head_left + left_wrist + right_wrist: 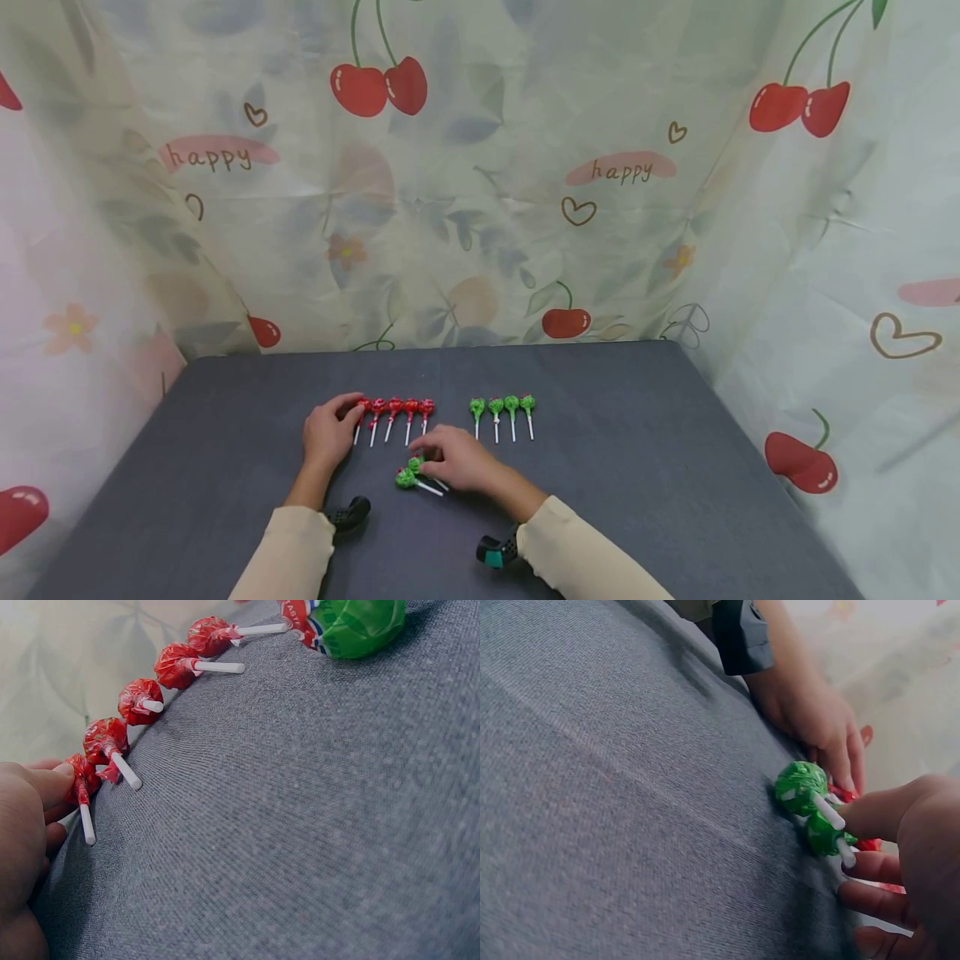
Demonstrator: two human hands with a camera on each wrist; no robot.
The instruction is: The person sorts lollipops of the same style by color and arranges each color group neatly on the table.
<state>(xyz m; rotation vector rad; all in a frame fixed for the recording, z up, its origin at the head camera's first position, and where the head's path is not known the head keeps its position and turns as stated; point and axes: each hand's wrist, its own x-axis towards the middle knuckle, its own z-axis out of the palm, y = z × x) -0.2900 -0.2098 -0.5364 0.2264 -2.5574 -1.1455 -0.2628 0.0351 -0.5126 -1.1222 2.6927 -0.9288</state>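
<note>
My left hand pinches the head of the leftmost red lollipop between thumb and fingers, at the end of a row of several red lollipops. In the middle of the table, my right hand reaches over two green lollipops lying close together. In the right wrist view its thumb and fingers are spread around the sticks of this green pair, with no firm grip visible. The fingertips' exact contact with the farther one is partly hidden.
Several green lollipops stand in a row right of the red row, sticks pointing towards me. All lie on a dark grey cloth-covered table. A cherry-patterned curtain encloses the back and sides.
</note>
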